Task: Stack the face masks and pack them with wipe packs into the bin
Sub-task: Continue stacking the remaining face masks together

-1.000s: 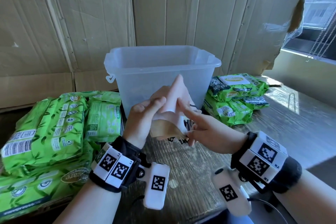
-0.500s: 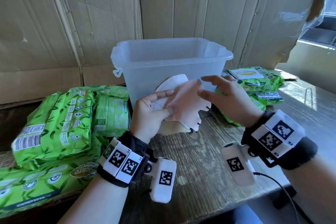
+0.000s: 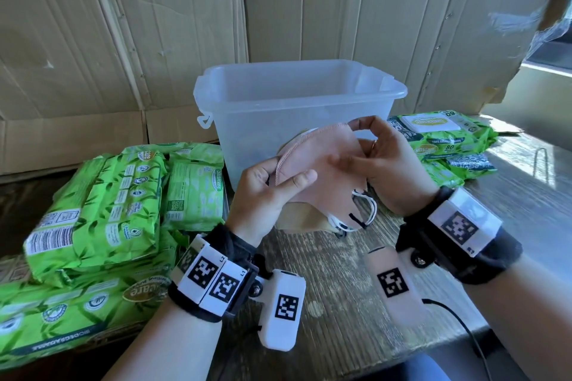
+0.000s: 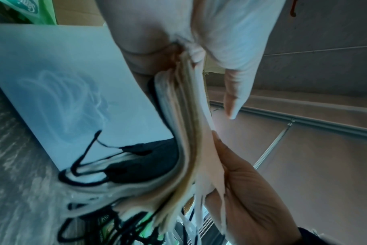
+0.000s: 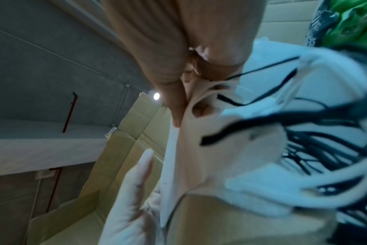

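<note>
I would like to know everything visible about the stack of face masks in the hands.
The stack of face masks is a bundle of flat-folded masks held on edge above the wooden table, in front of the translucent bin. The front mask is pale pink with a stitched curved edge; the left wrist view shows beige, white and black layers behind it. Black and white ear loops hang loose at the lower right. The left hand grips the left side; the right hand pinches the upper right edge.
</note>
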`<state>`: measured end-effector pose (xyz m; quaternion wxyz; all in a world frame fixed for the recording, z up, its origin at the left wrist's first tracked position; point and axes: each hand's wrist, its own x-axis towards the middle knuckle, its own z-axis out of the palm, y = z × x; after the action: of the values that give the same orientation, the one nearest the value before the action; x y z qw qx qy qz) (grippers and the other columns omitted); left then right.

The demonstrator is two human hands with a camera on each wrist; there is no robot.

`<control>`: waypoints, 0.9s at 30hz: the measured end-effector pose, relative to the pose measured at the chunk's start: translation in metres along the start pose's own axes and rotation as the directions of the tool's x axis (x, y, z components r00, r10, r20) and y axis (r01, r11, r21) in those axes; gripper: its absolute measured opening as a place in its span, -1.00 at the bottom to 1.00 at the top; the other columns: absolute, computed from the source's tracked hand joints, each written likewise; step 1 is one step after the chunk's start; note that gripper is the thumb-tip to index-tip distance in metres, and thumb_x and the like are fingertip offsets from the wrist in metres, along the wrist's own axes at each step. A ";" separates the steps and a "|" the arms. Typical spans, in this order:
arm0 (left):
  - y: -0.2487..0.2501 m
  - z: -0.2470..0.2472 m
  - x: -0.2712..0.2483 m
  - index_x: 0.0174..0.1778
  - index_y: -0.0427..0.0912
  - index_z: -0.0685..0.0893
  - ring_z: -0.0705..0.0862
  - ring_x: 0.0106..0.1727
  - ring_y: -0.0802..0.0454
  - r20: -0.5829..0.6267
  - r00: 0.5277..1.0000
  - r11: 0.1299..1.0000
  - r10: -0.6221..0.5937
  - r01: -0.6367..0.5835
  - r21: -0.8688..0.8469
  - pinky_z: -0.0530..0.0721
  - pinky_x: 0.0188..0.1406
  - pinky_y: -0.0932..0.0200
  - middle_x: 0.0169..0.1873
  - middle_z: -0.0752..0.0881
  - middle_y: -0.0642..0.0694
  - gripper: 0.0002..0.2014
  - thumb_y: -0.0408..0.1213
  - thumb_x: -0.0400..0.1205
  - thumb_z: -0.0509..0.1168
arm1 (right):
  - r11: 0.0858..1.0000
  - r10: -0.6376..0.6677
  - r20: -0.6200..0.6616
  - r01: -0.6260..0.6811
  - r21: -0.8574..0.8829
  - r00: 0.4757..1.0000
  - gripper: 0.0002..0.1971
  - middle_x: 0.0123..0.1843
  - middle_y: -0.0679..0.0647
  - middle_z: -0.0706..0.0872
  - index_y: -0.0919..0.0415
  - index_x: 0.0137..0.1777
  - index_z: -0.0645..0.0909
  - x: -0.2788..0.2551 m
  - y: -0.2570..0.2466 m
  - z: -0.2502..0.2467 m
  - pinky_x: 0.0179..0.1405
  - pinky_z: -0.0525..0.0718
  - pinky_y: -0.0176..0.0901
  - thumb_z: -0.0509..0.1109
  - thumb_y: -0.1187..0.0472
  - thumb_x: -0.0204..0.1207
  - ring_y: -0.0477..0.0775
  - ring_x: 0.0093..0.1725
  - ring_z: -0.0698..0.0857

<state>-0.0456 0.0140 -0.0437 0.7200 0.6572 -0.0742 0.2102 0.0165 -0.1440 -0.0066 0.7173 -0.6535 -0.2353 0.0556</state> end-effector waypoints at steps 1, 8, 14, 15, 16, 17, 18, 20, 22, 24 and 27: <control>-0.001 0.000 0.000 -0.17 -0.04 0.84 0.74 -0.11 0.10 0.003 1.000 1.000 0.000 0.000 0.004 0.68 0.00 0.16 -0.18 0.83 0.00 -0.71 -0.06 0.22 0.49 | 1.000 0.013 -0.005 -0.013 -0.021 1.000 -0.50 -0.19 0.36 0.74 0.11 0.01 0.48 0.000 0.000 0.002 -0.27 0.64 0.03 0.60 0.36 0.11 0.17 -0.31 0.67; -0.007 -0.002 0.002 -0.26 0.15 0.82 0.73 -0.16 0.15 -0.044 0.999 0.994 0.003 0.001 0.106 0.70 0.08 -0.03 -0.27 0.81 0.13 -0.82 -0.24 0.31 0.46 | 0.992 0.103 -0.042 -0.106 -0.076 0.994 -0.33 -0.09 0.40 0.61 0.14 0.31 0.42 0.003 0.001 0.006 -0.13 0.61 0.10 0.59 0.44 0.20 0.20 -0.16 0.62; -0.006 -0.004 0.004 -0.07 0.02 0.72 0.71 -0.13 0.31 0.018 0.997 0.990 0.079 -0.081 0.112 0.62 0.00 0.37 -0.22 0.80 0.24 -0.65 -0.56 0.44 0.42 | 0.987 0.126 -0.002 -0.126 -0.101 0.992 -0.55 -0.07 0.43 0.69 0.28 0.11 0.59 0.000 0.000 0.003 -0.07 0.63 0.18 0.58 0.36 0.20 0.25 -0.15 0.66; -0.005 -0.004 0.004 0.00 0.03 0.68 0.70 -0.05 0.31 0.024 0.995 0.988 0.095 -0.097 0.116 0.60 0.08 0.38 -0.14 0.79 0.26 -0.59 -0.60 0.44 0.41 | 0.988 0.122 0.003 -0.121 -0.098 0.993 -0.58 -0.12 0.42 0.69 0.28 0.02 0.63 -0.001 0.000 0.003 -0.11 0.62 0.14 0.60 0.29 0.13 0.24 -0.18 0.65; -0.005 -0.004 0.004 0.07 0.05 0.64 0.69 0.03 0.30 0.028 0.994 0.986 0.110 -0.113 0.122 0.60 0.15 0.35 -0.04 0.77 0.26 -0.53 -0.61 0.42 0.42 | 0.989 0.111 -0.010 -0.111 -0.103 0.994 -0.61 -0.20 0.38 0.68 0.25 -0.08 0.65 0.000 0.000 0.002 -0.18 0.60 0.06 0.61 0.23 0.07 0.20 -0.24 0.62; -0.004 -0.003 0.004 0.13 0.08 0.60 0.68 0.07 0.27 0.031 0.993 0.985 0.118 -0.121 0.124 0.60 0.20 0.30 0.06 0.74 0.25 -0.47 -0.62 0.41 0.42 | 0.989 0.089 -0.039 -0.093 -0.117 0.995 -0.65 -0.28 0.32 0.64 0.22 -0.16 0.65 0.000 0.001 0.001 -0.26 0.57 -0.02 0.63 0.20 0.04 0.15 -0.30 0.59; -0.003 -0.003 0.004 0.20 0.10 0.55 0.68 0.07 0.23 0.032 0.993 0.985 0.118 -0.121 0.123 0.62 0.23 0.23 0.13 0.71 0.23 -0.41 -0.63 0.42 0.41 | 0.988 0.057 -0.071 -0.066 -0.137 0.996 -0.70 -0.33 0.26 0.61 0.20 -0.25 0.64 0.002 0.002 -0.001 -0.32 0.53 -0.09 0.65 0.21 0.06 0.11 -0.33 0.55; -0.002 -0.003 0.003 0.26 0.16 0.49 0.69 0.00 0.19 0.030 0.993 0.986 0.113 -0.116 0.120 0.65 0.18 0.17 0.12 0.71 0.20 -0.34 -0.66 0.44 0.38 | 0.982 -0.014 -0.114 -0.007 -0.189 0.993 -0.76 -0.40 0.19 0.57 0.21 -0.37 0.59 0.003 0.003 -0.004 -0.41 0.49 -0.21 0.65 0.31 0.16 0.05 -0.38 0.50; -0.002 -0.003 0.002 0.26 0.18 0.48 0.70 -0.06 0.17 0.017 0.994 0.987 0.105 -0.106 0.125 0.67 0.13 0.14 0.13 0.73 -0.01 -0.34 -0.64 0.45 0.38 | 0.970 -0.060 -0.111 0.031 -0.242 0.992 -0.75 -0.41 0.21 0.61 0.19 -0.42 0.55 0.002 0.002 -0.006 -0.45 0.46 -0.24 0.61 0.37 0.23 0.03 -0.38 0.51; -0.002 -0.003 0.002 0.23 0.18 0.51 0.72 -0.12 0.16 0.003 0.997 0.990 0.082 -0.082 0.117 0.69 0.09 0.09 0.05 0.75 -0.14 -0.38 -0.62 0.45 0.39 | 0.963 -0.082 -0.071 0.061 -0.261 0.994 -0.73 -0.39 0.21 0.63 0.16 -0.43 0.55 0.001 0.000 -0.005 -0.40 0.46 -0.18 0.61 0.37 0.24 0.04 -0.35 0.51; -0.003 -0.003 0.003 0.15 0.10 0.56 0.71 -0.21 0.19 -0.010 0.998 0.994 0.061 -0.060 0.091 0.70 -0.05 0.19 -0.21 0.79 0.03 -0.46 -0.64 0.45 0.39 | 0.959 -0.092 0.050 0.103 -0.265 0.994 -0.74 -0.36 0.27 0.61 0.29 -0.37 0.57 0.002 0.002 -0.004 -0.31 0.45 0.03 0.63 0.29 0.13 0.05 -0.29 0.48</control>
<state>-0.0422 0.0170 -0.0458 0.6834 0.6851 -0.0798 0.2392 0.0203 -0.1469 -0.0082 0.6200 -0.7306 -0.2860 0.0003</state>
